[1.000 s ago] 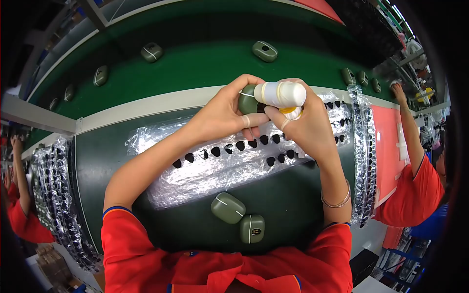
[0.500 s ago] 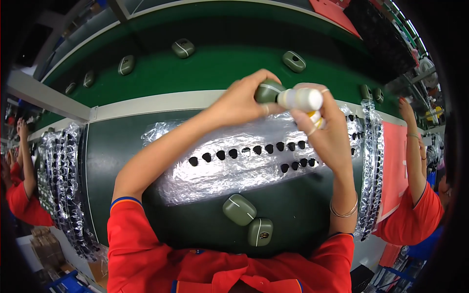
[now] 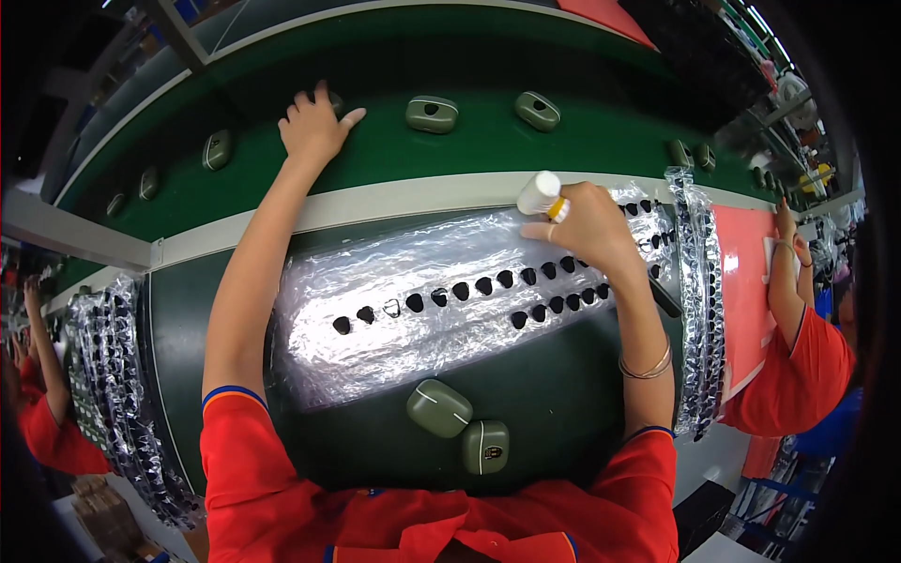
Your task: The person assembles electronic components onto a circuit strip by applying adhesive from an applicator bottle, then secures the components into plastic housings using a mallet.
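Note:
My left hand (image 3: 317, 129) reaches over the green belt (image 3: 375, 155) with its fingers and thumb spread. It is at a rounded olive-green case (image 3: 336, 103), which it partly hides. My right hand (image 3: 593, 230) is wrapped round a small white bottle (image 3: 539, 193) with a yellow band, held above a clear plastic sheet (image 3: 413, 361). Rows of black pads (image 3: 462, 291) lie along that sheet. To the right of my left hand, an olive-green case (image 3: 432, 114) with a black patch lies on the belt.
Two more olive-green cases, one plain (image 3: 439, 408) and one with a small emblem (image 3: 486, 447), lie near my body. A pale rail (image 3: 404, 194) separates table and belt. Pad-covered plastic sheets (image 3: 696, 328) hang at the right, beside a co-worker's red sleeve (image 3: 793, 380).
My left hand has let go of the case it held by the bottle and moved left along the belt. A case with a black patch now lies there. The bottle has moved slightly left.

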`<state>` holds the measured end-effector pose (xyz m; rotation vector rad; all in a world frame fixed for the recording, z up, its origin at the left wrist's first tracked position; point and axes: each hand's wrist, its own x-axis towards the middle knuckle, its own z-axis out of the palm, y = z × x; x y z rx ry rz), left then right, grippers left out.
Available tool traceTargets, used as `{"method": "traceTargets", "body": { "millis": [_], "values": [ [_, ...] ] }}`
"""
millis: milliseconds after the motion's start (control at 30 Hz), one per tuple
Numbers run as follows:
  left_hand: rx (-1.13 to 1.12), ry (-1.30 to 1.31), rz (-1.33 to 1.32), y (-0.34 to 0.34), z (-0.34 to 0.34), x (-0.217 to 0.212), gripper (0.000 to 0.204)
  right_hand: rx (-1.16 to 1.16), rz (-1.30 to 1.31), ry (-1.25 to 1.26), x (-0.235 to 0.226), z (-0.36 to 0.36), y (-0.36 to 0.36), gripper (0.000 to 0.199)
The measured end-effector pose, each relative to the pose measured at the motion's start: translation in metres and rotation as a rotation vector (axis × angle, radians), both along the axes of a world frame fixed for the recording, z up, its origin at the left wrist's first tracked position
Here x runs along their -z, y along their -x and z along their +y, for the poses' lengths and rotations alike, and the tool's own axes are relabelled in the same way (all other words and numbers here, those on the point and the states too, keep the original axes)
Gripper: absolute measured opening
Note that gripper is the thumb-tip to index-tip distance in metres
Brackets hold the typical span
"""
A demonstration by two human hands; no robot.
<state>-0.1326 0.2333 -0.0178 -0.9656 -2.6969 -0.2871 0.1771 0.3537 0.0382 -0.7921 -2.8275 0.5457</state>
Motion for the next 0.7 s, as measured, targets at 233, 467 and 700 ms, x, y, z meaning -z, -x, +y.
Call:
{"method": "traceTargets", "body": {
  "millis": [233,467,700],
  "values": [
    [0.593,-0.998,-1.507,-0.049,-0.019,-0.047,0.064,0.08,0.092,0.422,-0.041,-0.013,0.0,0.027],
    [0.683,-0.718,-1.601,-0.135,-0.028,-0.061,0.06,0.08,0.423,0.573,-0.059,-0.044,0.002,0.025],
    [0.846,-0.737,-1.609,-0.176,-0.039,-0.054,0.057,0.044,0.493,0.563,-0.047,-0.051,0.004,0.028]
  ]
}}
